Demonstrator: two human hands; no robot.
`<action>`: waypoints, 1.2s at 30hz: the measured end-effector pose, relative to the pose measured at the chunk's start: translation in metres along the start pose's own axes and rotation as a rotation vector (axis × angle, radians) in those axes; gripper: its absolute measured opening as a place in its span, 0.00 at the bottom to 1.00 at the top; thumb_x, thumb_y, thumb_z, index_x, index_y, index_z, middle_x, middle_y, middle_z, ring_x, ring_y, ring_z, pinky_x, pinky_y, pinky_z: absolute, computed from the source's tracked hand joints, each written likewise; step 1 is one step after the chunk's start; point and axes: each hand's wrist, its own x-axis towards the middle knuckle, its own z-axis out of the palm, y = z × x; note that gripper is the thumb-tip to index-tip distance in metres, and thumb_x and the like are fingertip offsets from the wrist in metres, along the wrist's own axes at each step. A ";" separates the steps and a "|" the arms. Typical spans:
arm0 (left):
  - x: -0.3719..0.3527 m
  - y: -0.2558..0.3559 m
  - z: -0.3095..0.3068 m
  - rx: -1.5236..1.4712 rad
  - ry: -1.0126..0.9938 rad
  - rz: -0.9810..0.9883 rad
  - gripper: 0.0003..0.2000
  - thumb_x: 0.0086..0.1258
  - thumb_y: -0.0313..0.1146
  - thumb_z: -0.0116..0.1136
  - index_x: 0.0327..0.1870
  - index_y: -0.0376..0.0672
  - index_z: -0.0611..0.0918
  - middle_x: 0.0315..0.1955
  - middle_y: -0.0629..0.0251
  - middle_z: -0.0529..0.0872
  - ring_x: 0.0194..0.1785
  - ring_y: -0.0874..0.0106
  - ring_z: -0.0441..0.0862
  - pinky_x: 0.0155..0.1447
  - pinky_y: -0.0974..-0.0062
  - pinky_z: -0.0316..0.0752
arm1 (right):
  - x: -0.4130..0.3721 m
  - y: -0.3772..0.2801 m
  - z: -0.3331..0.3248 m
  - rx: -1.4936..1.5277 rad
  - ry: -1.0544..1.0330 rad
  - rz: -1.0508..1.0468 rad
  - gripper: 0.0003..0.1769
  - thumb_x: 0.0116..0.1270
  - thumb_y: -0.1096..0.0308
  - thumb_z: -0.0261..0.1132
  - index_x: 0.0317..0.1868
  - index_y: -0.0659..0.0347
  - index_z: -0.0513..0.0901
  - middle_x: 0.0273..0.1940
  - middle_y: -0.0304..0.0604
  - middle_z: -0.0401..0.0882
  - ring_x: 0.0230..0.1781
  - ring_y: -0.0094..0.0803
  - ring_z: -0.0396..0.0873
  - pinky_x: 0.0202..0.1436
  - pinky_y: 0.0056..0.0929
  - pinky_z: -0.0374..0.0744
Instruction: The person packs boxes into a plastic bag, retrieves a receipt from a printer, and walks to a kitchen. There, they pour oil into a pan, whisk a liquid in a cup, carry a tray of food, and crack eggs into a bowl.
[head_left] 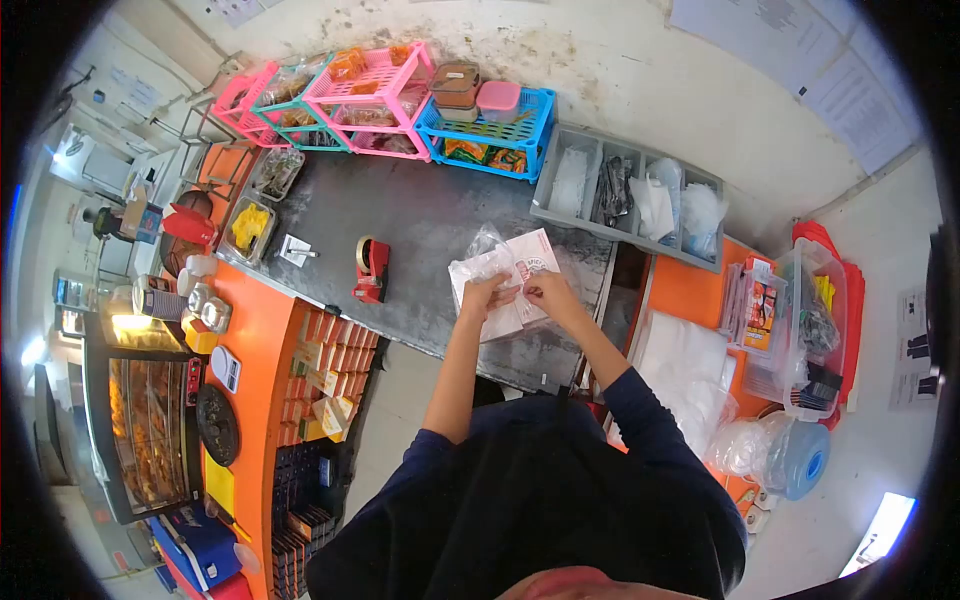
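Note:
White paper bags (530, 248) with red print lie on the dark worktop (410, 215), with clear plastic around their upper edge. My left hand (486, 296) is on the left part of the paper, its fingers bent against it. Close beside it, my right hand (549, 291) has its fingers pinched together at the printed part. What exactly the fingertips hold is too small to tell. To the left of the hands stands a red tape dispenser (372, 270) with a roll of tape.
Pink racks (375, 85) and a blue rack (490, 133) stand along the wall. A grey divided tray (628, 190) sits behind the hands to the right. White plastic bags (680, 370) lie on the right counter. A small white note (295, 250) is at the left.

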 end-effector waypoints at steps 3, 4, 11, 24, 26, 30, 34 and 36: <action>0.007 -0.002 -0.003 0.175 0.011 0.083 0.16 0.55 0.30 0.67 0.39 0.27 0.78 0.32 0.50 0.83 0.37 0.57 0.86 0.29 0.71 0.81 | -0.006 -0.010 -0.001 -0.014 0.049 -0.126 0.04 0.52 0.76 0.68 0.29 0.66 0.81 0.30 0.45 0.79 0.26 0.35 0.79 0.33 0.28 0.78; 0.010 -0.002 -0.003 0.326 0.021 0.143 0.18 0.54 0.33 0.68 0.38 0.26 0.78 0.31 0.51 0.84 0.37 0.58 0.86 0.29 0.70 0.79 | -0.007 -0.013 -0.001 -0.019 0.053 -0.133 0.04 0.52 0.76 0.68 0.29 0.66 0.81 0.30 0.45 0.79 0.26 0.35 0.79 0.33 0.28 0.78; -0.005 0.001 0.017 1.145 0.308 0.623 0.23 0.47 0.42 0.69 0.35 0.28 0.79 0.28 0.45 0.82 0.33 0.49 0.81 0.39 0.62 0.75 | -0.005 -0.052 0.040 0.248 0.337 0.285 0.10 0.55 0.79 0.64 0.38 0.64 0.76 0.30 0.46 0.78 0.28 0.35 0.78 0.34 0.28 0.76; 0.002 -0.046 -0.003 0.688 0.372 0.618 0.19 0.54 0.37 0.67 0.29 0.24 0.77 0.25 0.46 0.83 0.29 0.64 0.82 0.30 0.64 0.73 | -0.016 -0.028 0.089 -0.261 0.719 0.075 0.20 0.55 0.79 0.65 0.48 0.60 0.70 0.33 0.41 0.75 0.31 0.32 0.70 0.41 0.27 0.68; 0.007 -0.055 -0.012 0.667 0.327 0.637 0.21 0.53 0.40 0.67 0.23 0.24 0.75 0.21 0.43 0.82 0.26 0.62 0.82 0.27 0.61 0.72 | -0.020 -0.032 0.072 -0.264 0.625 0.034 0.22 0.54 0.79 0.66 0.49 0.61 0.69 0.32 0.42 0.76 0.31 0.34 0.72 0.38 0.28 0.70; 0.005 -0.051 -0.016 0.657 0.290 0.723 0.19 0.54 0.38 0.67 0.28 0.26 0.78 0.24 0.48 0.84 0.29 0.62 0.83 0.32 0.64 0.74 | -0.022 -0.022 0.052 0.039 0.413 0.107 0.24 0.55 0.80 0.66 0.51 0.61 0.66 0.31 0.42 0.78 0.29 0.33 0.77 0.32 0.28 0.75; -0.004 -0.047 -0.021 0.663 0.186 0.617 0.14 0.56 0.31 0.65 0.39 0.30 0.80 0.32 0.54 0.86 0.36 0.64 0.84 0.42 0.68 0.75 | -0.019 -0.018 0.038 0.377 0.437 0.288 0.25 0.57 0.80 0.65 0.52 0.59 0.65 0.30 0.42 0.79 0.29 0.28 0.79 0.34 0.25 0.78; -0.017 -0.042 -0.015 0.667 0.153 0.670 0.13 0.56 0.29 0.65 0.40 0.31 0.80 0.34 0.55 0.85 0.38 0.66 0.83 0.44 0.69 0.75 | -0.007 -0.009 0.042 0.599 0.459 0.330 0.24 0.56 0.81 0.65 0.50 0.58 0.64 0.31 0.42 0.80 0.29 0.22 0.79 0.33 0.20 0.78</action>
